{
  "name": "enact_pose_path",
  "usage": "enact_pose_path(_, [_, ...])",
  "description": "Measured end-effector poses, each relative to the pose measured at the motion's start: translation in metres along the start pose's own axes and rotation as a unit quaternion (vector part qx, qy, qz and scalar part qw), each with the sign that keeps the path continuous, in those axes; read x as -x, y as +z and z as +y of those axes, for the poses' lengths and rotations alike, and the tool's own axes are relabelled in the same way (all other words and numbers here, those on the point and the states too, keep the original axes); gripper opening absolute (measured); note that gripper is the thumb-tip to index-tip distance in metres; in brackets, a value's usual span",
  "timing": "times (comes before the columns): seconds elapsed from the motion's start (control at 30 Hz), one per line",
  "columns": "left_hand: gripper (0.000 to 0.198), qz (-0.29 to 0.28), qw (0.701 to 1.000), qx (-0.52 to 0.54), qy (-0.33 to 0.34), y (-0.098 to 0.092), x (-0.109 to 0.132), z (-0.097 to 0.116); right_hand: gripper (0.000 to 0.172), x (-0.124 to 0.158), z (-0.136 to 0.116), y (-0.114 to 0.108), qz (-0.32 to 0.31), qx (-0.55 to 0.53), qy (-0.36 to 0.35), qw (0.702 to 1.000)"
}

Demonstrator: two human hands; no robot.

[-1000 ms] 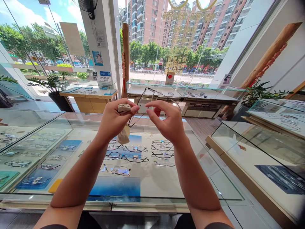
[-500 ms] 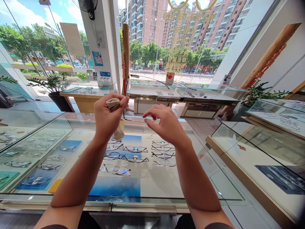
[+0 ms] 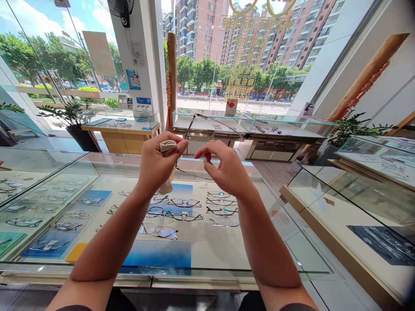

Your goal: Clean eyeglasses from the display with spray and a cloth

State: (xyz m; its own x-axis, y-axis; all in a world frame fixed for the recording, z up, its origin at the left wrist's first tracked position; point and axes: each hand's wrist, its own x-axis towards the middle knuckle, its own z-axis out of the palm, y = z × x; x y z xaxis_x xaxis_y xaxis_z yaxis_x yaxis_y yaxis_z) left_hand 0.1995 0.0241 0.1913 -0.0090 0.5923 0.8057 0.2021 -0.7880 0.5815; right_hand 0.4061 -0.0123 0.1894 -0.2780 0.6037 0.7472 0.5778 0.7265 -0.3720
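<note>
My left hand (image 3: 159, 162) is closed round a folded pale cloth (image 3: 168, 147), and its thumb and finger pinch a thin-framed pair of glasses (image 3: 191, 125). One temple of the glasses reaches up and to the right, and the other runs low towards my right hand. Part of the cloth (image 3: 166, 185) hangs below the left hand. Just right of the glasses, my right hand (image 3: 223, 166) is raised with curled fingers and the thumb a little apart. No object shows in it. Both hands are above the glass display case (image 3: 214, 255).
Rows of glasses (image 3: 184, 203) lie inside the case beneath my hands. Another glass case (image 3: 343, 207) stands at the right. Farther off are low display counters (image 3: 275, 149), a potted plant (image 3: 76, 121) and a wooden post (image 3: 171, 82) before the windows.
My left hand has moved right and slightly down with the cloth and the glasses, and the glasses have turned. My right hand stays nearly in place, its fingers bent a little more.
</note>
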Motion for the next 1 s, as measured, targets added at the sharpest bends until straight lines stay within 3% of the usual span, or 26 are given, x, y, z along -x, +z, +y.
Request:
enact_pose_path(0.3, [0.015, -0.043, 0.999, 0.026, -0.012, 0.01, 0.006, -0.001, 0.04, -0.002, 0.005, 0.006, 0.045, -0.054, 0.033, 0.997])
enact_pose_path(0.5, [0.022, -0.033, 0.997, 0.067, -0.012, 0.013, 0.007, -0.003, 0.019, -0.003, 0.002, 0.009, 0.068, -0.098, 0.041, 0.992])
enact_pose_path(0.57, [0.026, -0.021, 0.997, 0.075, -0.017, 0.014, 0.007, -0.004, 0.026, -0.003, 0.001, 0.012, 0.052, -0.124, 0.054, 0.99])
enact_pose_path(0.77, [0.031, -0.046, 0.985, 0.138, -0.09, 0.016, 0.007, -0.002, 0.02, -0.003, 0.0, 0.02, 0.025, -0.134, 0.049, 0.989])
enact_pose_path(1.0, [0.029, -0.072, 0.971, 0.18, -0.143, 0.015, 0.009, 0.001, 0.016, -0.003, -0.005, 0.023, 0.039, -0.145, 0.073, 0.986])
